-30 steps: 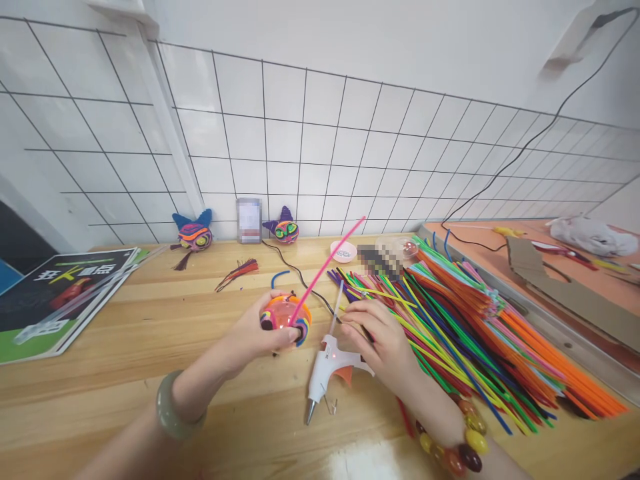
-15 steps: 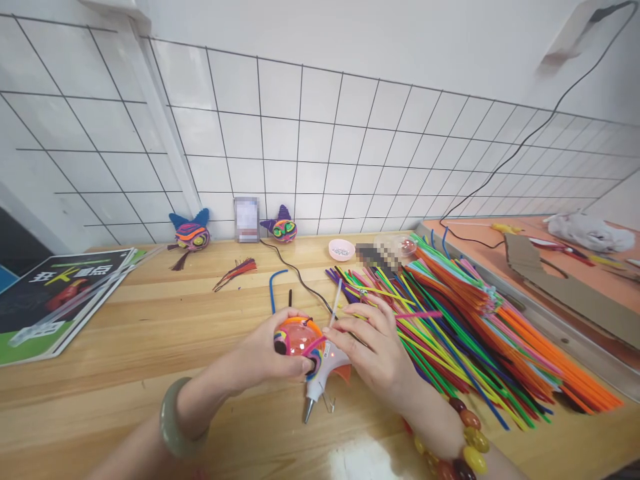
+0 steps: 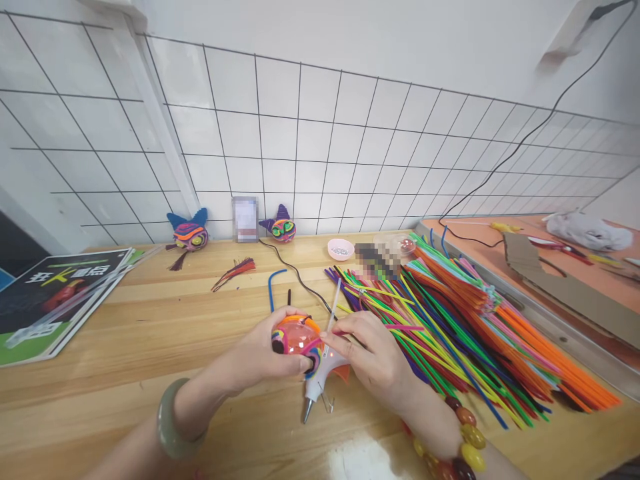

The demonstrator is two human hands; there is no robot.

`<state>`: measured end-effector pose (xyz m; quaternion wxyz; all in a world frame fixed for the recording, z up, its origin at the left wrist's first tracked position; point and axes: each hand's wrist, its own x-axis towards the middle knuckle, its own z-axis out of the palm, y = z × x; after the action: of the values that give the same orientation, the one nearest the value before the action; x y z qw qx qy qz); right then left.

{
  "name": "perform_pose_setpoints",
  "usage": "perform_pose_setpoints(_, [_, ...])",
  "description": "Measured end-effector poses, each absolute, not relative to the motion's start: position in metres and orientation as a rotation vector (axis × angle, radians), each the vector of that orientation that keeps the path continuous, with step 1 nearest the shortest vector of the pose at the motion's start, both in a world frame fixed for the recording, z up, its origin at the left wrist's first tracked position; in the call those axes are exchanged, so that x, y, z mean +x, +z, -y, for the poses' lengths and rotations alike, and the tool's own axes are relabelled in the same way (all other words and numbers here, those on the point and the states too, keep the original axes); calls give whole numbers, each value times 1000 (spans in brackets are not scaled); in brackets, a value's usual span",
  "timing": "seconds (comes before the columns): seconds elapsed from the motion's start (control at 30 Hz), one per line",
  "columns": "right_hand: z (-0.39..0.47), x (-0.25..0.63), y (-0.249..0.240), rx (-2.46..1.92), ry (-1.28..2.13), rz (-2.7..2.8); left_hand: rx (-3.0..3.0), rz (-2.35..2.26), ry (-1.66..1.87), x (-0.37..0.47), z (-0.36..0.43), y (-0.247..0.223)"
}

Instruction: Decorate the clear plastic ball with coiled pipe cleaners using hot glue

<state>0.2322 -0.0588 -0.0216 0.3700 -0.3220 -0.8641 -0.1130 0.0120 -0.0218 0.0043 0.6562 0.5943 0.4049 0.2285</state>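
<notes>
My left hand (image 3: pixel 273 353) is closed around a rounded, clear reddish ball (image 3: pixel 299 338) with coils of coloured pipe cleaner and black spots on it. Between the fingertips of my right hand (image 3: pixel 367 350) is a pink pipe cleaner (image 3: pixel 407 327); one end lies against the ball and the other sticks out to the right behind my hand. Under and beside both hands lies a white glue gun (image 3: pixel 320 377) with its metal nozzle toward me, a small red light lit and a clear glue stick (image 3: pixel 334 305) in its back.
Bundles of coloured pipe cleaners (image 3: pixel 480 333) cover the right side. Two finished-looking eared figures (image 3: pixel 189 233) and a phone (image 3: pixel 245 220) stand by the wall. A pink bowl (image 3: pixel 341 250), a tassel of threads (image 3: pixel 235 272), magazines (image 3: pixel 60 300) and cardboard (image 3: pixel 565 287) lie around.
The fingers of my right hand have folded in more around the pink pipe cleaner, and its free end has shifted left and down. My left hand keeps the ball in nearly the same place.
</notes>
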Motion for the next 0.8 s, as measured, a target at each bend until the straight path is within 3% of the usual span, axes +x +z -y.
perform_pose_setpoints(0.8, [62, 221, -23, -863, -260, 2098, 1254, -850, 703, 19, 26, 0])
